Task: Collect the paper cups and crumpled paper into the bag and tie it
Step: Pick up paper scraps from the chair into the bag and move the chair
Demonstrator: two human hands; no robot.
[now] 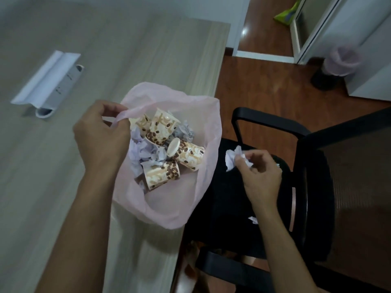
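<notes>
A pale pink plastic bag [203,187] hangs open at the desk's right edge. Inside lie several paper cups [188,154] printed with coffee beans, mixed with crumpled white paper [148,149]. My left hand [101,134] pinches the bag's left rim and holds it open. My right hand [260,172] is over the black chair seat, fingers closed on a crumpled paper ball [231,158]. Another small scrap of white paper [253,219] lies on the seat nearer to me.
The wooden desk [105,49] carries a raised white socket box [50,81] at the left. A black office chair [317,187] stands to the right of the desk on a brown floor. A lined waste bin [336,66] stands far right by a white cabinet.
</notes>
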